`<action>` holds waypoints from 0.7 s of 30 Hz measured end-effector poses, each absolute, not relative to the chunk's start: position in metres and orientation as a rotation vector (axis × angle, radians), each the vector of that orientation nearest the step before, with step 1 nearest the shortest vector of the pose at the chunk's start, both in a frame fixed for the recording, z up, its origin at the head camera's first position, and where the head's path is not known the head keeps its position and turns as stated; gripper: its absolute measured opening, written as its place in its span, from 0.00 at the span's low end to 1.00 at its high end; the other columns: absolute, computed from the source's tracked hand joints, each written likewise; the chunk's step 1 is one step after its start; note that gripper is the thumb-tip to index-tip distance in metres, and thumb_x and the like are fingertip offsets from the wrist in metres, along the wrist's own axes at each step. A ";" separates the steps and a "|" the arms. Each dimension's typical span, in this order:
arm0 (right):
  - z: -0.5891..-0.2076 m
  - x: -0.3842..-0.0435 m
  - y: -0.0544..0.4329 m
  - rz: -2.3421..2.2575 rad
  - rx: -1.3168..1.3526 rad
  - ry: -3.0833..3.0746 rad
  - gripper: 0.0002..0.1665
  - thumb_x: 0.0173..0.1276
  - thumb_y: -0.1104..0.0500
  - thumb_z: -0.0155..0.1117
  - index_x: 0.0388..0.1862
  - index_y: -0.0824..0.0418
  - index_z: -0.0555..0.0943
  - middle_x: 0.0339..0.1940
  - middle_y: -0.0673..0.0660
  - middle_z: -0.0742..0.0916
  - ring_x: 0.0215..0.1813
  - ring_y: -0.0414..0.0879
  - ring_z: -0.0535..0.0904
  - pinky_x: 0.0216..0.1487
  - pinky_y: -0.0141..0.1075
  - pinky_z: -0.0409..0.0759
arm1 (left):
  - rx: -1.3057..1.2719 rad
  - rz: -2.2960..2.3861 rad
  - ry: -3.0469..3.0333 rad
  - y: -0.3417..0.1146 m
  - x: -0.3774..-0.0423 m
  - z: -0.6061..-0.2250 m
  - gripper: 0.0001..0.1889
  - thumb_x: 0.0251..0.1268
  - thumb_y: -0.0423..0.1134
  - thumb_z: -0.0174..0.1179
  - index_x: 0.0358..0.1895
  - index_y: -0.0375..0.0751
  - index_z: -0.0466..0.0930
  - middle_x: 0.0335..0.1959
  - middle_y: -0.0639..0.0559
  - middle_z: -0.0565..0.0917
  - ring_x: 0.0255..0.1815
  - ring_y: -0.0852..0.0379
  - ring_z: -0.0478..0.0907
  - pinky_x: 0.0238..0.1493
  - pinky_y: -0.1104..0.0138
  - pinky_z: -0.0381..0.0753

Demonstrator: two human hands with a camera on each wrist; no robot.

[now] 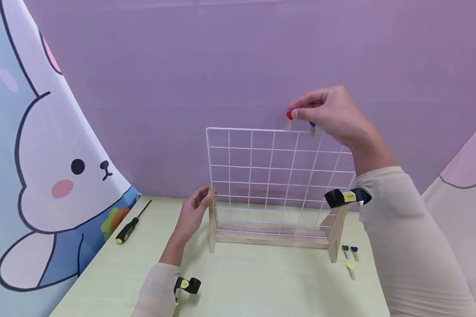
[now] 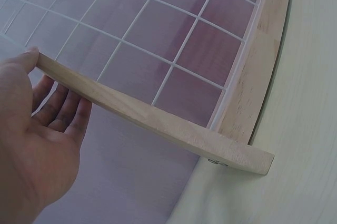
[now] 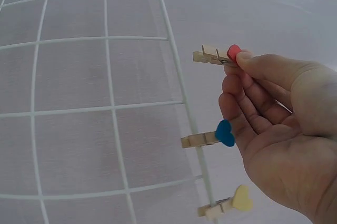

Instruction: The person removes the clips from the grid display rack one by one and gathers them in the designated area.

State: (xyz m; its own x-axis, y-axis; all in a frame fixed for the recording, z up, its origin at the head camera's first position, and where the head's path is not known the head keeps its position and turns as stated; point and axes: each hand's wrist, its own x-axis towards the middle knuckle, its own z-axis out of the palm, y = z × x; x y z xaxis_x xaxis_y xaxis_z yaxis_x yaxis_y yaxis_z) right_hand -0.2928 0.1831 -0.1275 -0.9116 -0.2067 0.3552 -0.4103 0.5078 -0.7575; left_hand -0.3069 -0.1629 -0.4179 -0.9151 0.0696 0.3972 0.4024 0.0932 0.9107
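Note:
My right hand (image 1: pixel 333 112) pinches a small wooden clothespin with a red heart (image 3: pixel 213 54) between thumb and fingers. In the right wrist view its tip is apart from the edge wire of a white wire grid (image 1: pixel 229 166). A blue-heart clothespin (image 3: pixel 200 139) and a yellow-heart clothespin (image 3: pixel 216 208) are clipped on that same edge, beside this hand. The grid stands upright in a wooden stand (image 1: pixel 269 238). My left hand (image 1: pixel 194 209) grips the upper end of the stand's left upright (image 2: pixel 126 105), thumb on one side and fingers on the other.
Green-heart (image 1: pixel 345 250), blue-heart (image 1: pixel 355 251) and yellow-heart (image 1: pixel 351 267) clothespins lie on the pale table (image 1: pixel 254 286) by the stand's right foot. A black and yellow screwdriver (image 1: pixel 128 230) lies at the left. A purple cloth (image 1: pixel 162 88) hangs behind.

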 end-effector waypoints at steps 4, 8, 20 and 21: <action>-0.125 -0.290 0.185 1.367 0.520 -2.522 0.13 0.69 0.54 0.74 0.50 0.56 0.90 0.38 0.45 0.93 0.44 0.42 0.81 0.37 0.30 0.77 | -0.461 -1.888 -2.128 -0.164 -0.306 -0.419 0.24 0.80 0.42 0.56 0.71 0.32 0.71 0.64 0.36 0.81 0.57 0.69 0.80 0.61 0.79 0.78; -0.124 -0.285 0.190 1.380 0.515 -2.483 0.16 0.70 0.52 0.73 0.53 0.56 0.89 0.39 0.44 0.93 0.44 0.43 0.80 0.34 0.28 0.75 | -0.456 -1.889 -2.131 -0.165 -0.306 -0.419 0.24 0.80 0.43 0.56 0.71 0.35 0.72 0.64 0.36 0.81 0.57 0.69 0.80 0.61 0.79 0.78; -0.135 -0.273 0.216 1.402 0.556 -2.413 0.15 0.69 0.55 0.74 0.53 0.56 0.90 0.37 0.42 0.93 0.44 0.38 0.85 0.39 0.26 0.78 | -0.457 -1.887 -2.134 -0.167 -0.304 -0.418 0.23 0.80 0.43 0.56 0.71 0.36 0.72 0.64 0.36 0.82 0.57 0.69 0.80 0.61 0.79 0.78; -0.136 -0.272 0.220 1.385 0.559 -2.418 0.16 0.69 0.55 0.73 0.53 0.56 0.89 0.38 0.42 0.93 0.43 0.38 0.85 0.40 0.26 0.78 | -0.459 -1.888 -2.131 -0.168 -0.304 -0.418 0.23 0.80 0.43 0.56 0.71 0.36 0.72 0.64 0.36 0.82 0.57 0.69 0.80 0.61 0.79 0.78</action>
State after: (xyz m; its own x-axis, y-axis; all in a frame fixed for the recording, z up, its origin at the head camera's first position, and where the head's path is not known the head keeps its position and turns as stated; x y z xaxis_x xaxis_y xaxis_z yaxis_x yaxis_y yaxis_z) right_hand -0.2716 0.2196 -0.1360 -0.8798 -0.1836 0.4384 -0.4711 0.4598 -0.7528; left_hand -0.3040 -0.1675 -0.4182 -0.9172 0.0643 0.3931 0.3980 0.1075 0.9111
